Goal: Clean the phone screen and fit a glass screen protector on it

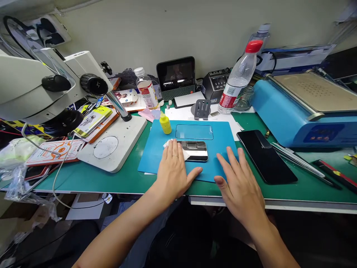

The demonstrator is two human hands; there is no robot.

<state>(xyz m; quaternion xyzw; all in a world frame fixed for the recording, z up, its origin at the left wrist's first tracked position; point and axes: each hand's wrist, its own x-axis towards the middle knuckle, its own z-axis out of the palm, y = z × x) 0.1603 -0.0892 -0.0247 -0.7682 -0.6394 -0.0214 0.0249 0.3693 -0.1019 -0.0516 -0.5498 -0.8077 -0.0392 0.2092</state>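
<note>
A phone (199, 151) with a glossy, reflective face lies on the blue mat (150, 158). My left hand (173, 169) rests flat over its left part, fingers stretched out on a white wipe (184, 153) that is partly hidden beneath them. To the right, my right hand (242, 182) is open with spread fingers at the mat's right edge and holds nothing. Behind the phone lies a clear glass screen sheet with a dark border (194, 132). A small yellow bottle (165, 124) stands near the mat's back edge.
A black phone-sized panel (267, 158) and tweezers (301, 163) lie at right, before a blue heating-plate machine (281, 115). The microscope base (125, 143) stands at left. A red-capped bottle (237, 82), a phone stand (202, 109) and a display device (176, 76) stand at the back.
</note>
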